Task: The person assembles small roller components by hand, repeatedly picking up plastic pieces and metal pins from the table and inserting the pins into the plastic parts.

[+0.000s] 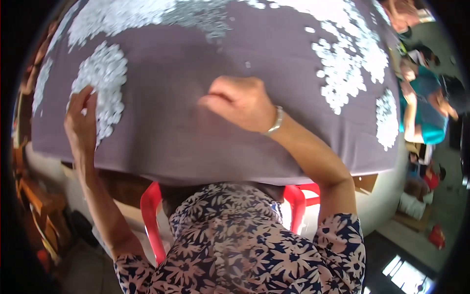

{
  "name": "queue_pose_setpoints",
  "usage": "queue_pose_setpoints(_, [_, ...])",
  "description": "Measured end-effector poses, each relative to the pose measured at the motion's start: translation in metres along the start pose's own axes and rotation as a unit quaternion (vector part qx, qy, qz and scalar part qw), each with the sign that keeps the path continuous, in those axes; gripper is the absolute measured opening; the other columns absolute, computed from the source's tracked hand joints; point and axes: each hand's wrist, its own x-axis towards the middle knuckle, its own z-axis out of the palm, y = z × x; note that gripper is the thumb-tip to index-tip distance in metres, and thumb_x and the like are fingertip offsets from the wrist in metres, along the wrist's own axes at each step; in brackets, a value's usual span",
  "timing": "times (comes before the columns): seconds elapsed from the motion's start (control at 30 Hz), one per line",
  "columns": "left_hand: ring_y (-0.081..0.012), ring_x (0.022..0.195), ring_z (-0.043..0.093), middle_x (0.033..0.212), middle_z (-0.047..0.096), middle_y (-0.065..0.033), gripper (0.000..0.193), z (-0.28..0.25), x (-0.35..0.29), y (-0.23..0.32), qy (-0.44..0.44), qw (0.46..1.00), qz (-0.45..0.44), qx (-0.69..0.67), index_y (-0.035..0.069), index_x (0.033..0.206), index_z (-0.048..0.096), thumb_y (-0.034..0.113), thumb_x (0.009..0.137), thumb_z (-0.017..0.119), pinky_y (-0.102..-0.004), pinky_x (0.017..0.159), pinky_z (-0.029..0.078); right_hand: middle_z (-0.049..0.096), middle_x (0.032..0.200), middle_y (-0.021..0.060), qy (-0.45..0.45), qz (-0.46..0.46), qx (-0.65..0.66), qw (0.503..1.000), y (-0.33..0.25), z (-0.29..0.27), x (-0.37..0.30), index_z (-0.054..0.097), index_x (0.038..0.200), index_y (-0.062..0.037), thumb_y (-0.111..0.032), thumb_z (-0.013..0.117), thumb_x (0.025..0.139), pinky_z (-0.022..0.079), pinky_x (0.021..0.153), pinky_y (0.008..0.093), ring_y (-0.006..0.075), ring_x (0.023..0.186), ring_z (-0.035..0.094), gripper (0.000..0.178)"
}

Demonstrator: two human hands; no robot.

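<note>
Small whitish, semi-clear disc-like pieces lie in a pile (108, 73) on the left of the cloth-covered table (166, 122). My left hand (81, 120) is at that pile's left edge, its fingers bent in toward the thumb. Whatever those fingertips pinch is too small to make out. Over the middle of the cloth, my right hand (247, 103) is closed, fingers curled and thumb pointing left, slightly blurred. I cannot see what is inside it. A pale band (277, 121) circles that wrist. Just beyond the hand, a single small piece (247, 64) lies on the cloth.
Larger heaps of the same pieces spread along the far side (127, 17) and the right (342, 63), with a smaller pile (387, 120) by the right edge. A red chair (151, 215) is under me. People in teal (428, 93) and other clothes sit off to the right.
</note>
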Motion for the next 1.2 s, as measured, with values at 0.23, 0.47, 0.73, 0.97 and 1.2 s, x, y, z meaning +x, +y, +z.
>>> queue_pose_setpoints(0.23, [-0.0041,0.063,0.049,0.073,0.058,0.0025,0.018,0.036,-0.007,0.091,-0.03,0.931,-0.06,-0.359,0.002,0.103,0.067,0.014,0.091,0.063,-0.0196,0.055,0.04,0.053,0.057,0.0099,-0.115,0.0,-0.017,0.993,-0.024,-0.019,-0.017,0.06,0.069,-0.006,-0.022,0.063,0.088,0.041,0.044,0.0356,0.0283,0.049,0.053,0.025])
queue_pose_setpoints(0.47, [-0.0033,0.047,0.041,0.05,0.044,0.0028,0.034,0.073,-0.029,0.144,-0.157,0.907,-0.065,-0.385,0.003,0.065,0.056,0.022,0.092,0.062,-0.0224,0.043,0.03,0.06,0.064,0.0058,0.033,0.084,-0.111,0.99,-0.003,-0.088,-0.028,0.063,0.077,-0.0027,-0.017,0.058,0.091,0.042,0.048,0.0282,0.0151,0.052,0.052,0.021])
queue_pose_setpoints(0.73, [-0.0013,0.046,0.028,0.05,0.032,0.0078,0.044,0.087,-0.032,0.136,-0.143,0.844,-0.123,-0.502,0.004,0.058,0.049,0.027,0.095,0.058,-0.0223,0.043,0.02,0.064,0.083,0.0052,0.023,0.254,-0.326,0.91,0.05,-0.22,-0.059,0.066,0.093,-0.0056,-0.009,0.067,0.08,0.048,0.066,0.0282,0.0161,0.07,0.06,0.013])
queue_pose_setpoints(0.97, [-0.0012,0.046,0.028,0.049,0.032,0.0078,0.043,0.089,-0.033,0.136,-0.13,0.86,-0.106,-0.482,0.005,0.058,0.048,0.025,0.095,0.059,-0.0221,0.043,0.021,0.064,0.082,0.0057,-0.036,0.293,-0.385,0.874,0.053,-0.206,-0.061,0.067,0.092,-0.0048,-0.012,0.071,0.076,0.049,0.065,0.0302,0.0187,0.07,0.061,0.019])
queue_pose_setpoints(1.2, [-0.0012,0.046,0.028,0.049,0.032,0.0075,0.043,0.09,-0.033,0.136,-0.132,0.861,-0.108,-0.479,0.004,0.058,0.049,0.024,0.094,0.06,-0.0224,0.043,0.021,0.063,0.078,0.0073,-0.05,0.273,-0.373,0.885,0.054,-0.207,-0.059,0.065,0.086,-0.0023,-0.012,0.071,0.074,0.049,0.063,0.031,0.0202,0.067,0.061,0.016])
